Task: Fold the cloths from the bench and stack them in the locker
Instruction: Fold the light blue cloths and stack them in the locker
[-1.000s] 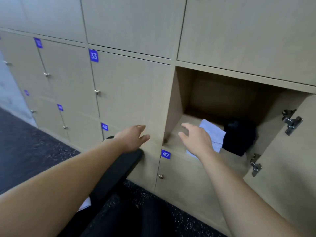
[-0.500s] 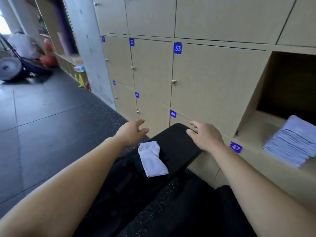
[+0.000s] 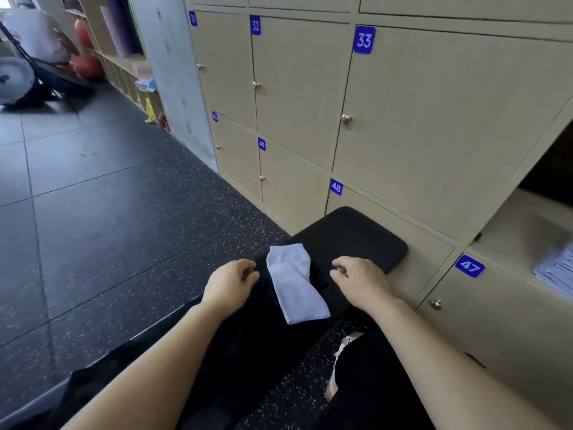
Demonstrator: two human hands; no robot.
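Observation:
A white cloth (image 3: 294, 282) lies crumpled lengthwise on the black padded bench (image 3: 356, 234), which butts against the lockers. My left hand (image 3: 229, 282) hovers just left of the cloth, fingers loosely curled, holding nothing. My right hand (image 3: 361, 279) hovers just right of it over the bench, fingers also loosely curled and empty. Neither hand touches the cloth. The open locker (image 3: 533, 225) above number 47 is at the right edge, with a folded pale cloth stack (image 3: 558, 271) partly in view on its floor.
Shut wooden locker doors (image 3: 434, 113) numbered 31 to 50 fill the wall behind the bench. Dark speckled rubber floor (image 3: 124, 237) spreads to the left. Gym gear and a shelf stand far back left. My dark-trousered legs and a shoe (image 3: 338, 367) are below.
My view swung left from the open locker to the bench. Both hands drew back from the locker and came down on either side of the white cloth.

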